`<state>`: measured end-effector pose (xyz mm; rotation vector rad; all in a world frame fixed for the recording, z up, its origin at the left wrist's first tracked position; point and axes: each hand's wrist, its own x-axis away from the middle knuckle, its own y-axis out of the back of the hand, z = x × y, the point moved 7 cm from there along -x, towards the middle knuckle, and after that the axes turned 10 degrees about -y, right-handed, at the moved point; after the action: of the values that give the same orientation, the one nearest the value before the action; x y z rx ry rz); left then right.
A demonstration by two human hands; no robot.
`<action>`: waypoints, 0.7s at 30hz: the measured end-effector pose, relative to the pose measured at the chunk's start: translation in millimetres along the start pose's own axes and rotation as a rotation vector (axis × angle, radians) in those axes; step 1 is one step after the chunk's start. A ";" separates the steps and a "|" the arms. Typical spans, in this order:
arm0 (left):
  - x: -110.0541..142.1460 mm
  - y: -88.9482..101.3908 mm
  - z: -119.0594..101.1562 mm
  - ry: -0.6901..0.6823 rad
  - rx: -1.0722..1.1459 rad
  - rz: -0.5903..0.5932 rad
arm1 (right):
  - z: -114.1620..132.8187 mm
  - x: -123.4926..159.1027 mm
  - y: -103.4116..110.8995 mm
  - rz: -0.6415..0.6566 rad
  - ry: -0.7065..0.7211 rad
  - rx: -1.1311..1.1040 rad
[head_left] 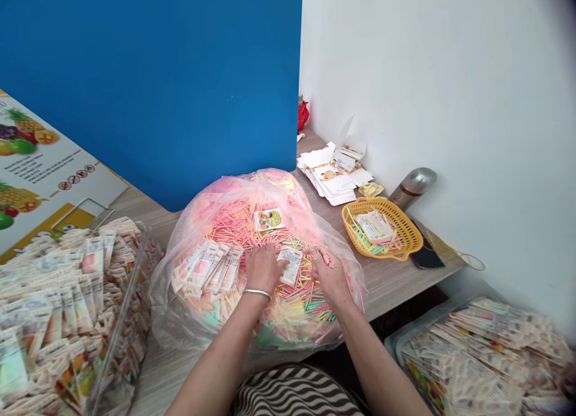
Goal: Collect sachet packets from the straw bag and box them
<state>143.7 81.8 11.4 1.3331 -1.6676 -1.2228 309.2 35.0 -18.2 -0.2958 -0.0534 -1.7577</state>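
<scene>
A large clear plastic bag (pixel 173 311) lies open, heaped with thin pastel sticks (pixel 238 227) in pink, yellow and green. My left hand (pixel 263 269) reaches down onto the sticks, thumb spread from the fingers beside a printed sachet (pixel 290 266); its fingertips are partly hidden. To the right of that sachet, my right hand (pixel 330 278) is closed, thumb against curled fingers, with a bit of pink showing at them; what it holds is unclear. Several filled sachets (pixel 209 266) lie overlapping left of my left hand. Another sachet (pixel 269 220) rests farther back on the sticks.
Clear bins full of sachets stand at left (pixel 67 320) and lower right (pixel 486 356). On the table are a yellow basket (pixel 407 227) holding sticks and sachets, a metal flask (pixel 411 188), a dark phone (pixel 425 254) and flattened cartons (pixel 330 176). A blue panel (pixel 180 86) rises behind.
</scene>
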 end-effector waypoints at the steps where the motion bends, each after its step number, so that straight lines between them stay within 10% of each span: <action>1: -4.2 -7.0 1.2 0.014 -0.028 0.043 | -2.6 -0.5 -0.5 0.001 -0.006 0.006; 14: 7.7 15.3 -13.0 -0.208 0.214 0.049 | 4.1 -10.1 1.2 -0.097 0.152 0.269; 21: 16.0 6.8 -0.2 0.025 0.795 -0.065 | 32.0 0.5 3.7 -0.079 0.040 0.023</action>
<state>137.5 66.6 17.1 1.8471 -2.2122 -0.5570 318.1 40.0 12.4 -0.2442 -0.0569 -1.8401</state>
